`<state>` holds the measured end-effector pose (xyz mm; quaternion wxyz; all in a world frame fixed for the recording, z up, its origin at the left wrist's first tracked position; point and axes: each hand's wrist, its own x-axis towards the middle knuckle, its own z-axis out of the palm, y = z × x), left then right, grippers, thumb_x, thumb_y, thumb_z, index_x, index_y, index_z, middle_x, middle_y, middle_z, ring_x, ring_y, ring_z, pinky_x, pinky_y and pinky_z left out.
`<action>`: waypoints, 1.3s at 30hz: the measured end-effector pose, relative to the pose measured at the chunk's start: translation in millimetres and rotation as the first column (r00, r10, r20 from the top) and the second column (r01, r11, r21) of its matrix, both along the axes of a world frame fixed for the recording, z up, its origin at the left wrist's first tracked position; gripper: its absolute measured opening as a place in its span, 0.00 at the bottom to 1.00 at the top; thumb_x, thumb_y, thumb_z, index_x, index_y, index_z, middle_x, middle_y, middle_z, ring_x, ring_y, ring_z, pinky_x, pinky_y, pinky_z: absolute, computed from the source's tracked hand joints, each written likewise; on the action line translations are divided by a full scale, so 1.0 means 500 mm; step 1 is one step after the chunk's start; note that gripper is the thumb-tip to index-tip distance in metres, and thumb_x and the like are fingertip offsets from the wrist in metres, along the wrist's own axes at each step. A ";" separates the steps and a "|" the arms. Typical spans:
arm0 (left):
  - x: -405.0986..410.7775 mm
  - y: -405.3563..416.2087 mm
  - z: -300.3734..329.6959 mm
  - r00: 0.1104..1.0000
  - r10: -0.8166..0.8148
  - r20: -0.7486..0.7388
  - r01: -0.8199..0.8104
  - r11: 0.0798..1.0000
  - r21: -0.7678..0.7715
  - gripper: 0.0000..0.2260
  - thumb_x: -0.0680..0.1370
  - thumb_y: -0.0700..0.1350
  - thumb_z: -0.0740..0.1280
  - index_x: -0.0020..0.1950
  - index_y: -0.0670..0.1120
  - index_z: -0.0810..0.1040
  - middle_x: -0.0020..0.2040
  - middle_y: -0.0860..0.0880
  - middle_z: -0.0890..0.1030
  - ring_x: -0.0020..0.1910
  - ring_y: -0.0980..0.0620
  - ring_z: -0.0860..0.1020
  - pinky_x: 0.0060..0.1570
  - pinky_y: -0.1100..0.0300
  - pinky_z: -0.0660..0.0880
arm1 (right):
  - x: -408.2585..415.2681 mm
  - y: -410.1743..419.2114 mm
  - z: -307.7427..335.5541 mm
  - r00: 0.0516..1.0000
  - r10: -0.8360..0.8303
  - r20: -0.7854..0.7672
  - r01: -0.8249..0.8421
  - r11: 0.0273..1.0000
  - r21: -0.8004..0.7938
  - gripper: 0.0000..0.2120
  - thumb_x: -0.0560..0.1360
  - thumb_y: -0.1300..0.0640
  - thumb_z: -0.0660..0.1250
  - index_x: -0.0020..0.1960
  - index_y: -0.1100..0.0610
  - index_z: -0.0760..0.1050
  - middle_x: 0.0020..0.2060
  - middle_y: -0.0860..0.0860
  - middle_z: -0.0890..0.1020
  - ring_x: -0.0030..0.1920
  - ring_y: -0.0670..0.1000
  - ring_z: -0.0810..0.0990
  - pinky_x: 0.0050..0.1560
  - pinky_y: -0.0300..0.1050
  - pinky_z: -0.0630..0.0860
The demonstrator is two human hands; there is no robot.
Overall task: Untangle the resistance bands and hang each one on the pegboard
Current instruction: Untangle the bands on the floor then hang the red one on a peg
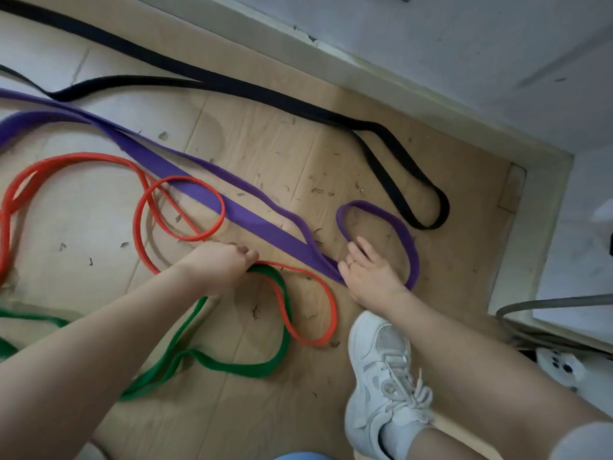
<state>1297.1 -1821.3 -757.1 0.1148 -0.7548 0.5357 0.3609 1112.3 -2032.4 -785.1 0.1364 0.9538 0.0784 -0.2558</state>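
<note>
Four resistance bands lie spread on the wooden floor. A wide purple band (185, 180) runs from the upper left to a loop at the right. A thin red band (146, 227) curls in loops across it at the centre. A green band (232, 366) loops at the bottom centre, and a black band (391, 167) lies along the wall. My left hand (219, 267) is closed on the green band where the red band passes. My right hand (368, 270) rests on the purple band's crossing, its fingers partly spread. The pegboard is not in view.
A white wall base (398, 81) runs diagonally along the upper right. A white sneaker on a foot (384, 370) stands at the bottom right. Grey cables (544, 307) and a white plug strip (560, 366) lie at the right edge. Small debris dots the floor.
</note>
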 end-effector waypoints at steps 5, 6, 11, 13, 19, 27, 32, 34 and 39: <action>0.004 0.010 -0.006 0.999 -0.029 -0.016 0.028 0.996 -0.080 0.15 0.81 0.49 0.56 0.68 0.51 0.66 0.60 0.50 0.76 0.57 0.50 0.75 0.56 0.57 0.73 | 0.054 -0.063 0.032 0.920 -0.344 0.188 0.340 0.939 0.057 0.04 0.67 0.63 0.67 0.42 0.58 0.75 0.31 0.54 0.81 0.32 0.55 0.80 0.44 0.51 0.75; 0.006 0.010 -0.005 1.000 -0.018 -0.020 0.016 0.995 -0.100 0.16 0.81 0.51 0.56 0.68 0.51 0.67 0.60 0.51 0.76 0.57 0.50 0.75 0.56 0.58 0.73 | 0.074 -0.080 0.044 0.875 -0.453 0.171 0.449 0.891 0.062 0.09 0.71 0.65 0.63 0.51 0.60 0.74 0.38 0.57 0.83 0.39 0.57 0.82 0.50 0.53 0.74; 0.004 0.008 0.003 0.998 0.052 0.026 -0.049 0.991 -0.122 0.18 0.81 0.51 0.57 0.69 0.49 0.66 0.64 0.50 0.73 0.62 0.50 0.72 0.59 0.58 0.70 | 0.134 -0.038 0.079 0.814 -0.531 0.236 0.532 0.844 0.063 0.30 0.72 0.62 0.66 0.72 0.60 0.61 0.65 0.59 0.72 0.65 0.60 0.70 0.70 0.61 0.56; 0.004 0.008 0.003 0.991 0.129 0.037 -0.123 0.984 -0.129 0.16 0.81 0.47 0.56 0.69 0.47 0.67 0.64 0.48 0.73 0.61 0.48 0.73 0.56 0.56 0.73 | 0.128 0.046 0.083 0.880 -0.470 0.063 0.427 0.843 0.328 0.29 0.75 0.51 0.65 0.72 0.58 0.62 0.69 0.57 0.68 0.67 0.59 0.68 0.70 0.57 0.57; 0.014 0.055 0.000 0.982 0.189 -0.022 -0.190 0.974 -0.124 0.16 0.82 0.49 0.53 0.68 0.49 0.69 0.67 0.48 0.72 0.66 0.47 0.70 0.63 0.55 0.65 | 0.108 0.205 0.034 0.800 -0.525 -0.291 0.599 0.729 0.331 0.32 0.74 0.43 0.63 0.72 0.56 0.58 0.69 0.54 0.66 0.70 0.55 0.64 0.70 0.51 0.59; 0.041 0.122 0.002 0.990 0.094 0.107 -0.089 0.995 -0.045 0.33 0.77 0.64 0.55 0.77 0.51 0.50 0.76 0.51 0.57 0.75 0.49 0.55 0.72 0.53 0.49 | 0.137 0.140 0.066 0.842 -0.492 -0.221 0.539 0.794 0.283 0.13 0.75 0.63 0.59 0.59 0.60 0.68 0.58 0.57 0.73 0.60 0.59 0.72 0.59 0.51 0.70; 0.066 0.094 -0.005 0.967 0.042 0.250 -0.058 0.997 0.057 0.36 0.73 0.58 0.66 0.76 0.49 0.53 0.75 0.49 0.59 0.73 0.48 0.60 0.69 0.53 0.58 | 0.152 0.088 0.123 0.728 -0.540 -0.423 0.678 0.471 0.565 0.15 0.70 0.60 0.68 0.56 0.57 0.75 0.52 0.54 0.75 0.53 0.53 0.75 0.53 0.39 0.68; 0.073 0.097 -0.011 0.955 0.058 0.290 -0.077 0.996 0.054 0.33 0.74 0.53 0.67 0.74 0.48 0.56 0.73 0.49 0.62 0.71 0.48 0.62 0.68 0.52 0.59 | 0.158 0.074 0.134 0.657 -0.556 -0.510 0.740 0.343 0.579 0.15 0.69 0.60 0.71 0.55 0.58 0.76 0.50 0.52 0.77 0.51 0.50 0.76 0.51 0.35 0.70; 0.063 0.118 -0.020 0.966 0.183 0.181 -0.183 0.983 -0.013 0.25 0.81 0.56 0.51 0.76 0.50 0.54 0.76 0.47 0.56 0.75 0.47 0.54 0.72 0.51 0.52 | 0.153 0.065 0.104 0.492 -0.575 -0.654 0.870 0.348 0.349 0.13 0.73 0.60 0.69 0.56 0.62 0.74 0.40 0.51 0.80 0.38 0.49 0.78 0.37 0.38 0.75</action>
